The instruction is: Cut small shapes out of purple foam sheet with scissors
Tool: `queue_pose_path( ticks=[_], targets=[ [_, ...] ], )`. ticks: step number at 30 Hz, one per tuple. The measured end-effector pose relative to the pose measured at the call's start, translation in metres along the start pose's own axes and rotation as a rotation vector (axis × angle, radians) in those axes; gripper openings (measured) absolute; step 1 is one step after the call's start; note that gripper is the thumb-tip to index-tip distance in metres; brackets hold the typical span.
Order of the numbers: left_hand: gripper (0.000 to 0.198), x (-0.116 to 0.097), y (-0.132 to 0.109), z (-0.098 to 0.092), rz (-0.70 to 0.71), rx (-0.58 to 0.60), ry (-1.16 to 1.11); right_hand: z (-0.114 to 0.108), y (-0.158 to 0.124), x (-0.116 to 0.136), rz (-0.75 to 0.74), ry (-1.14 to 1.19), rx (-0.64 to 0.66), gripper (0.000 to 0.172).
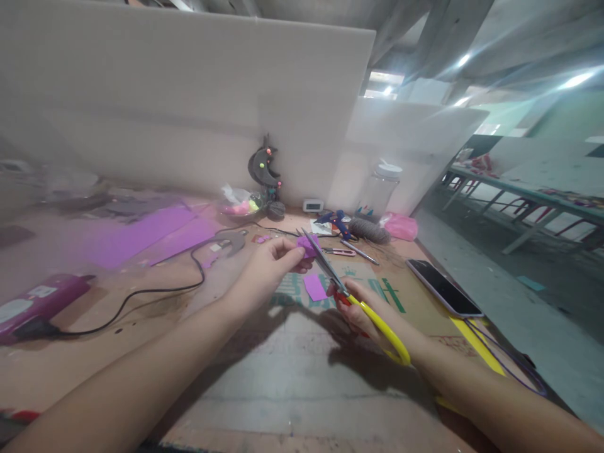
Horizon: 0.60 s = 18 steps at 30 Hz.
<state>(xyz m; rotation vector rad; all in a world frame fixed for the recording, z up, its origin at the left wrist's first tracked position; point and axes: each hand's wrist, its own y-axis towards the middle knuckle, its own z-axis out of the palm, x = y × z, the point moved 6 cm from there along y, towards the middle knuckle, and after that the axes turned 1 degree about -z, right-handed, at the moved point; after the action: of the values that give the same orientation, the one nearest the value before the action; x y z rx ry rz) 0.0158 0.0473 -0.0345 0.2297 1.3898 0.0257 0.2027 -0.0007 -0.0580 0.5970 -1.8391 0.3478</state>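
Observation:
Between thumb and fingers, my left hand (283,255) pinches a small purple piece (307,245), which could be felt or foam; I cannot tell which. My right hand (352,305) is closed around the scissors (380,324), which have yellow and red handles. Their blades (323,255) point up and away, lying at the right edge of the purple piece. Below them, a second purple rectangle (314,287) rests on the printed brown sheet covering the table. Part of my right hand's grip is hidden behind the handles.
Larger purple sheets (141,233) lie at the left, near a magenta power strip (42,305) with a black cord. A blue glue gun (334,220), cutter (338,251), grey yarn (370,231) and clear jar (379,189) stand behind my hands. A phone (443,286) lies at the right edge.

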Motion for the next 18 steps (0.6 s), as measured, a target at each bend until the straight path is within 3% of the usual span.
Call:
queue_pose_path(
  ticks=[18],
  targets=[
    [0.023, 0.001, 0.001, 0.003, -0.029, 0.031, -0.016, 0.000, 0.002, -0.015, 0.045, 0.079, -0.028, 0.070]
  ],
)
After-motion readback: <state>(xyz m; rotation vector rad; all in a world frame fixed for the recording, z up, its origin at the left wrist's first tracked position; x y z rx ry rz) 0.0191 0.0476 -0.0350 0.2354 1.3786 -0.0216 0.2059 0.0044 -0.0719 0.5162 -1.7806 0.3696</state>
